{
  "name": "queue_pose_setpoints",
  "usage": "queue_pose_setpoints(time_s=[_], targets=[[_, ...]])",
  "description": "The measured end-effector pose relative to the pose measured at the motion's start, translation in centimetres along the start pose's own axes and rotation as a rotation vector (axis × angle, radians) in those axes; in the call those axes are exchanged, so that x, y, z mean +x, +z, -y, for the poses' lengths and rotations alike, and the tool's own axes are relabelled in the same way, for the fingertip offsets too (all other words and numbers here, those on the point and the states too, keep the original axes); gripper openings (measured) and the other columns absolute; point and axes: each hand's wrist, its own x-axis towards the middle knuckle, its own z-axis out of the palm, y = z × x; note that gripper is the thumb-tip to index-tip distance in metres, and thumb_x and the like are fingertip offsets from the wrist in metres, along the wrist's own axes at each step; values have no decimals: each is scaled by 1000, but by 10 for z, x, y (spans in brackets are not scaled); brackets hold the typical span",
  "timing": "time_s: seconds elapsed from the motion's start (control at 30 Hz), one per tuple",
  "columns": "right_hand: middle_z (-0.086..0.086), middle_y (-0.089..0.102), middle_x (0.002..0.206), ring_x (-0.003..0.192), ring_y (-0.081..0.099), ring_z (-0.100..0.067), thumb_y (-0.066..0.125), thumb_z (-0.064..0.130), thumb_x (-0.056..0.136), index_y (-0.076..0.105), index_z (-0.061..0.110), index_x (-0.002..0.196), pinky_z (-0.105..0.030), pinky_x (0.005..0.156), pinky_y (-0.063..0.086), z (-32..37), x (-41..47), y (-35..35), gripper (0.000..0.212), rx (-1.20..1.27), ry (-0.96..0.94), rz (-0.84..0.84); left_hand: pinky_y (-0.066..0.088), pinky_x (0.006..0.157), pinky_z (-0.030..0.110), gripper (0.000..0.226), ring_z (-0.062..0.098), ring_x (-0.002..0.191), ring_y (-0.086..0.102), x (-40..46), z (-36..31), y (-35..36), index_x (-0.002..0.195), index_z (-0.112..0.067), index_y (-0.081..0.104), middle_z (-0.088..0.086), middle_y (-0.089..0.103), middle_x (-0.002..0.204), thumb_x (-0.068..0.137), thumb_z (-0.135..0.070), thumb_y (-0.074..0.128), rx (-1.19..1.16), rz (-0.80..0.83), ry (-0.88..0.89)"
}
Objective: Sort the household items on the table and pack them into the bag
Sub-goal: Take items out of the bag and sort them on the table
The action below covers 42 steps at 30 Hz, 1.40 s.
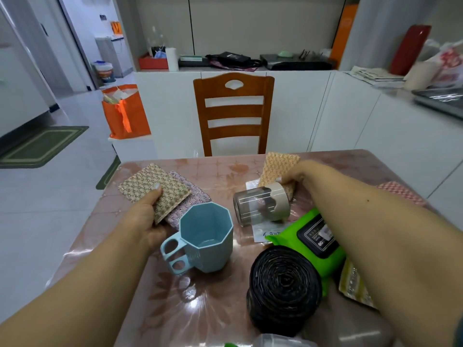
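My left hand grips a beige scouring pad stacked on a pink pad at the table's left. My right hand is closed on an orange scouring pad at the far side of the table. In front of it a clear jar with a beige lid lies on its side. A light blue octagonal cup stands upright near the centre. A black roll of bin bags and a green wet-wipes pack lie to the right, under my right forearm.
The table has a glossy pink floral cover. A wooden chair stands behind it. An orange bag sits on a white stand at the back left. Another pink pad and a yellow pad lie at the right.
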Motion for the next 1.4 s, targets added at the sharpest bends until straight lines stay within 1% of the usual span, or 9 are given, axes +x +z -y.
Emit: queue_pose_setpoints(time_s=[0.1,0.17,0.4,0.6,0.93,1.1,1.23,1.33,1.4], targets=[[-20,61,124,111,57,-35,76,4,76,54,-2,124,-45,87,50,-2,-25,-21,53,283,-128,-51,60,59,48,12,25,64,74,-10,-6,-2,95,-10,62,9,76,71,94,-21,58,-9,-8,34],[-16,67,112,109,60,-33,82,1,61,62,3,113,-46,93,51,-2,-39,-33,56,382,-214,-64,58,69,46,9,21,68,74,-17,-13,-3,97,-11,61,6,76,70,94,-19,58,-22,-16,87],[-11,67,115,110,60,-31,76,-10,68,62,6,117,-46,97,50,8,-100,-64,53,537,-493,-102,57,84,44,28,18,82,75,-53,-38,2,120,-13,61,4,77,96,92,-18,62,-79,18,214],[-9,64,114,110,56,-30,71,-11,74,61,10,109,-44,96,48,3,-120,-55,42,527,-454,-76,59,62,37,34,19,76,75,-82,-43,3,127,-11,55,6,75,98,93,-16,60,-39,39,212],[-11,66,114,110,60,-31,77,-10,67,61,7,107,-47,98,49,8,-142,-69,46,685,-531,-84,59,64,39,39,23,86,73,-98,-43,0,131,-12,54,9,73,107,93,-19,61,47,22,155],[-11,69,111,106,65,-28,59,-13,79,59,2,116,-47,99,49,22,-175,-99,40,849,-573,147,57,69,42,39,25,87,71,-109,-49,2,129,-9,54,10,72,104,92,-19,61,44,-5,158],[-12,75,99,87,73,-29,48,-15,75,61,5,108,-48,71,59,30,-212,-103,41,932,-540,440,59,70,46,39,29,91,71,-123,-54,8,129,-12,52,12,70,110,92,-17,61,144,36,193],[-17,72,100,97,66,-36,48,-19,74,61,3,107,-53,77,55,31,-224,-75,41,862,-455,495,52,80,64,52,42,104,66,-141,-54,15,129,-14,52,23,65,121,83,-24,72,268,217,124],[-16,69,105,110,60,-36,46,-22,81,61,1,107,-48,82,51,28,-227,-49,38,797,-383,485,43,94,63,62,44,118,57,-156,-50,19,131,-12,55,28,57,128,80,-45,70,274,313,24]])
